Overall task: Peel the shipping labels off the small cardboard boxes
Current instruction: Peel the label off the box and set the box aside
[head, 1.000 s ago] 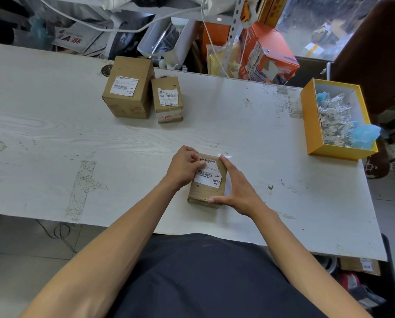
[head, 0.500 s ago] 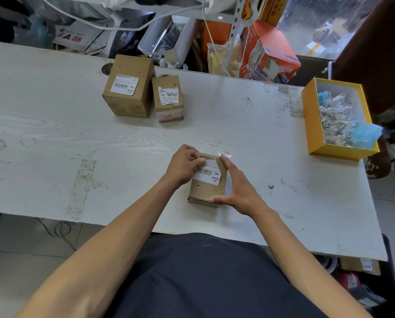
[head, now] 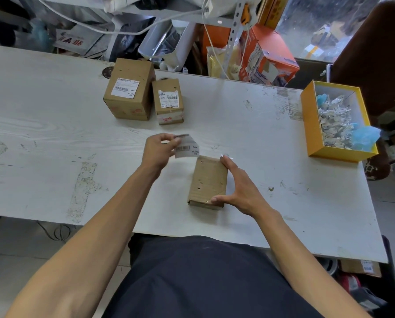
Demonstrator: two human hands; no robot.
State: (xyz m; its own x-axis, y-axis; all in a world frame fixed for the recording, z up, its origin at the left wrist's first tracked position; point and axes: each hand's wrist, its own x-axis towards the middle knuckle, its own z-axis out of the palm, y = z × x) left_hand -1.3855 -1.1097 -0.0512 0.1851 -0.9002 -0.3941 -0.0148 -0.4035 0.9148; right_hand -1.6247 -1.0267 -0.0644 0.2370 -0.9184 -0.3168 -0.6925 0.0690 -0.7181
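Note:
A small brown cardboard box (head: 207,181) lies flat near the table's front edge, its top face bare. My right hand (head: 239,187) holds it, fingers along its right side and thumb on its near end. My left hand (head: 159,150) pinches a white shipping label (head: 187,148) lifted clear of the box, up and to the left of it. Two more cardboard boxes stand farther back: a larger one (head: 129,88) and a smaller one (head: 170,101), each with a white label on top.
A yellow open box (head: 311,125) holding crumpled paper scraps and blue bits sits at the table's right edge. Clutter, an orange carton (head: 270,58) and cables crowd the space behind the white table (head: 54,138).
The label was on the box with my left fingers at its corner; now it is off the box, held up and to the left. My right hand stays on the box.

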